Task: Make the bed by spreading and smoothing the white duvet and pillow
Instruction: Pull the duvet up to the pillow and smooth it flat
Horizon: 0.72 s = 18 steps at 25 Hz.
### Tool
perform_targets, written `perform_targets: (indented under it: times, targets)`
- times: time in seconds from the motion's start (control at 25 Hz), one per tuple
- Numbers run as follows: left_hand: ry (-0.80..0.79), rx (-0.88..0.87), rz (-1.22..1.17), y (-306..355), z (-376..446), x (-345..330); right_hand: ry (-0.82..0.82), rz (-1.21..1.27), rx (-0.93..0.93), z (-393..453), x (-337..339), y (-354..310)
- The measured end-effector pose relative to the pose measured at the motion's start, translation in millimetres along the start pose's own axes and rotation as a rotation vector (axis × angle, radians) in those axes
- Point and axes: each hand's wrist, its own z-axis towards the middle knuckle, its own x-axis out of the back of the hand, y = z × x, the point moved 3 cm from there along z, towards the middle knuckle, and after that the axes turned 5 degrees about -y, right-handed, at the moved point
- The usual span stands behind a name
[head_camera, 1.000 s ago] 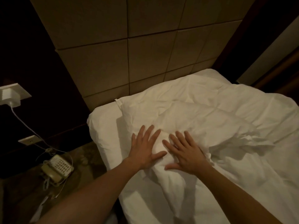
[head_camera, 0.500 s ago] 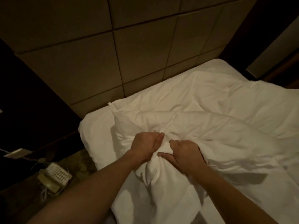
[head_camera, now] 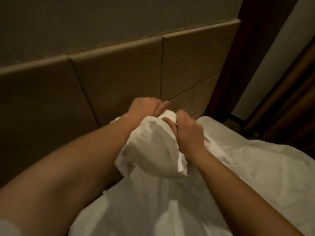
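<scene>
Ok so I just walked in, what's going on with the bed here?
A person is making the bed. Both hands have a bunched-up handful of the white duvet: the left hand and the right hand grip it side by side and hold it raised in front of the padded headboard. The rest of the duvet hangs from the grip and lies rumpled over the bed, so nothing is spread or smoothed yet. No pillow can be told apart in this view.

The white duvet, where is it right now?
In the head view, the white duvet is bunched at centre, gripped by the left hand and right hand, raised before the padded headboard.
</scene>
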Motion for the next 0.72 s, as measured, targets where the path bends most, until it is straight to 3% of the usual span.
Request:
perform_targets:
  times: [0.08,0.16,0.4,0.56,0.72]
  targets:
    - [0.096,0.134,-0.210,-14,24,-23,-0.274,-0.240,-0.191,14,-38,37]
    - [0.181,0.185,-0.344,-25,29,-43,-0.407,-0.324,-0.401,6,-62,71]
    - [0.141,0.070,-0.329,-12,6,-84,-0.531,-0.219,-0.480,-44,-65,90]
    - [0.011,0.015,-0.363,47,-32,-98,-0.571,-0.200,-0.482,-91,-22,98]
    - [-0.180,-0.119,-0.317,148,-86,-112,-0.614,-0.273,-0.592,-206,65,136]
